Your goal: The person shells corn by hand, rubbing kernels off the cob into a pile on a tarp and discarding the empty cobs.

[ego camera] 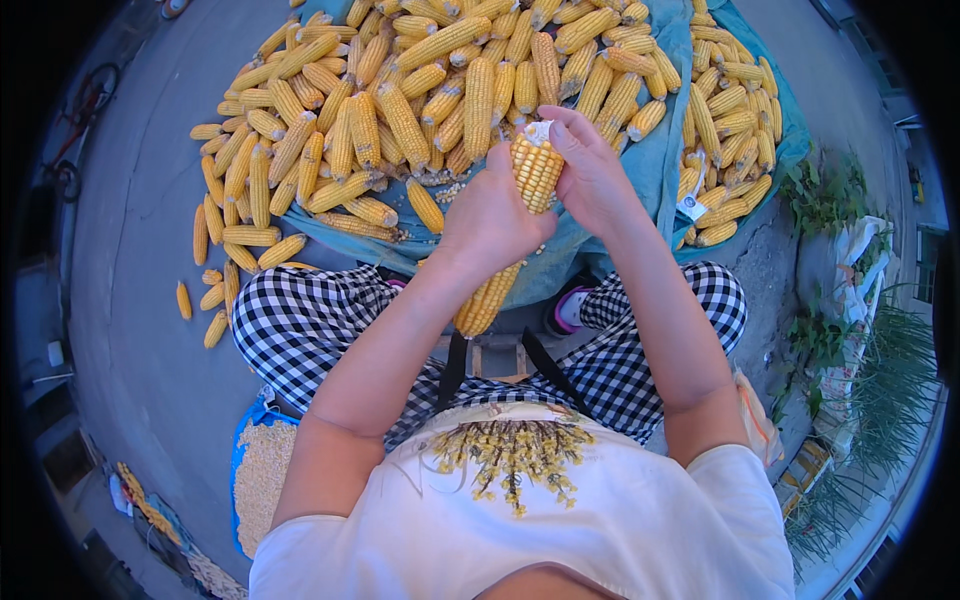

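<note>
An ear of yellow corn (535, 176) is held up over my lap, its whitish stub end at the top. My right hand (592, 172) grips its upper right side, thumb near the stub. My left hand (491, 214) wraps around from the left, covering the middle. Below the left hand a yellow corn section (487, 300) sticks out; whether it belongs to the same ear is hidden by the fingers. Just beyond both hands lies a large heap of husked corn ears (405, 127) on a teal sheet (322, 229), with loose kernels (450, 193) among them.
More ears fill a teal sack (799, 142) at the right. Several ears (214, 296) lie loose on the concrete floor (150, 225) at left. A blue bag (244, 442) of pale grain-like bits stands beside my left hip. Green plants (892, 382) line the right edge.
</note>
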Demonstrator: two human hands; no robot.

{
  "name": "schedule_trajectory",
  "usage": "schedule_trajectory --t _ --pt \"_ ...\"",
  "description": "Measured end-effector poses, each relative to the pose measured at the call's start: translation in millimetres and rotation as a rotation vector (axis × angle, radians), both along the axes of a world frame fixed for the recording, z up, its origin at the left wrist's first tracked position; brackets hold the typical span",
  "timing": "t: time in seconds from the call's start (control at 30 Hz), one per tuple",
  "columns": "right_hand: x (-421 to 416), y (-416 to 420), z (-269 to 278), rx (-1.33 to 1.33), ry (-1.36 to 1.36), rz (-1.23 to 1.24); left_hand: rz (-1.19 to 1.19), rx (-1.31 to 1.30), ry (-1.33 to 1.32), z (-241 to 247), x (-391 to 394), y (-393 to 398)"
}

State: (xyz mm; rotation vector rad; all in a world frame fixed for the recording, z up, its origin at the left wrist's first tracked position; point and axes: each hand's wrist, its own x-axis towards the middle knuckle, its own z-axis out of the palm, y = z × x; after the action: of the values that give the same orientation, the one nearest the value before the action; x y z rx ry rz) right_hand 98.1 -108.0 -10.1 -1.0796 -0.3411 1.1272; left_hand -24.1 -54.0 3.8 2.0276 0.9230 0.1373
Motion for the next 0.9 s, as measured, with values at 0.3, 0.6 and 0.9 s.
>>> schedule_trajectory --t 0.3,0.6,0.9 --pt "-14 -13 -31 -0.038 -0.126 -0.040 -0.062 -0.074 -0.006 -4 -16 -19" --pt "-59 -48 -26 -0.083 0.320 0.031 0.078 -0.243 -0.538 -39 -21 -34" --pt "-68 -63 -33 0.057 0.296 0.005 -0.153 -0.063 -0.283 -18 -27 -16"
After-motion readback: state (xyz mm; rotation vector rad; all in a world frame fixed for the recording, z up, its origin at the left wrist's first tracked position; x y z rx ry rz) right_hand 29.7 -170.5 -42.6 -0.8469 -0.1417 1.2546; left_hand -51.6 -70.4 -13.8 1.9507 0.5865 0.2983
